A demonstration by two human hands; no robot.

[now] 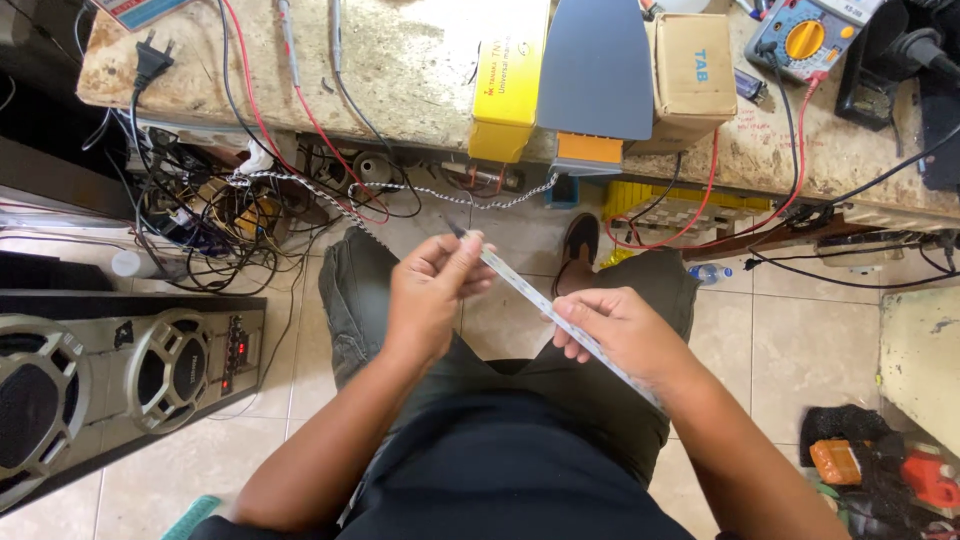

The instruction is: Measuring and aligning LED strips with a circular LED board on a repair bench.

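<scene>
A long thin white strip (525, 288) runs diagonally between my hands, above my lap. My left hand (432, 290) pinches its upper end near the dark tip. My right hand (615, 330) grips it further down, and the rest of the strip passes under that wrist and along my forearm. I sit on a seat with dark green shorts (360, 290) over a tiled floor.
A worn workbench (400, 70) spans the top with a yellow box (512, 70), a grey-blue panel (597, 65), a cardboard box (693, 70), a multimeter (805, 35) and red and black leads. Tangled cables (220, 220) hang below. A speaker cabinet (110, 385) lies left; tools (880, 470) lie right.
</scene>
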